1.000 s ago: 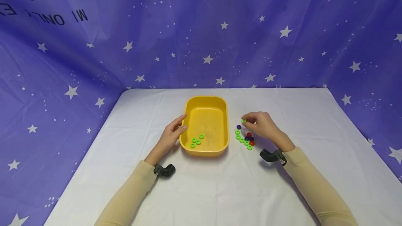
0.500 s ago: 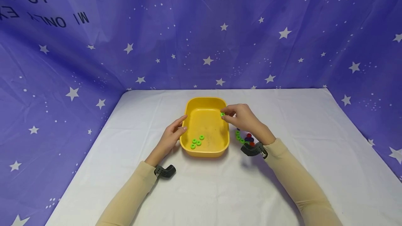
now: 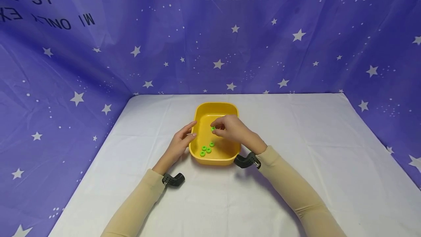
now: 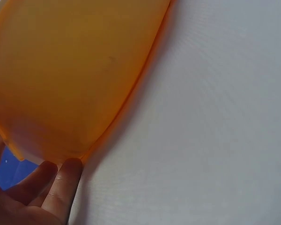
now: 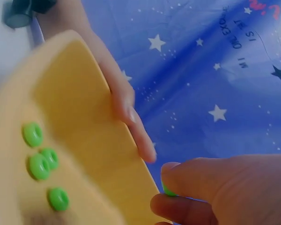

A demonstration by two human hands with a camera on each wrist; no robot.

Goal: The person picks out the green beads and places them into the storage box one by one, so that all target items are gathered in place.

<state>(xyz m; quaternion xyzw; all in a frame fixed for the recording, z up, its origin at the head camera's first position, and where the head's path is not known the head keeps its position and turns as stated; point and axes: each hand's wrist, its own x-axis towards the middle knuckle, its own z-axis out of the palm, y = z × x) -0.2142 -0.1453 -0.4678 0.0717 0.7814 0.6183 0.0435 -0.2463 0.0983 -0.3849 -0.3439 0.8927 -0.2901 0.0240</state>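
A yellow plastic tub stands on the table with several bright green ring-shaped beads in its near left corner. My left hand holds the tub's left side. Its thumb and a fingertip overlap the rim, and in the left wrist view other fingers lie against the outer wall. Above the tub's inside, my right hand pinches one green bead between thumb and fingers. In the right wrist view that bead is mostly covered by the fingertips.
A white cloth covers the table. Purple curtains with white stars and lettering stand behind it and at both sides. Each wrist carries a black camera mount; the right mount sits close to the tub's near right corner.
My right hand has carried the green bead left, from the loose green, red and dark beads over the tub. Those loose beads are now hidden behind the right arm. My left hand stays put.
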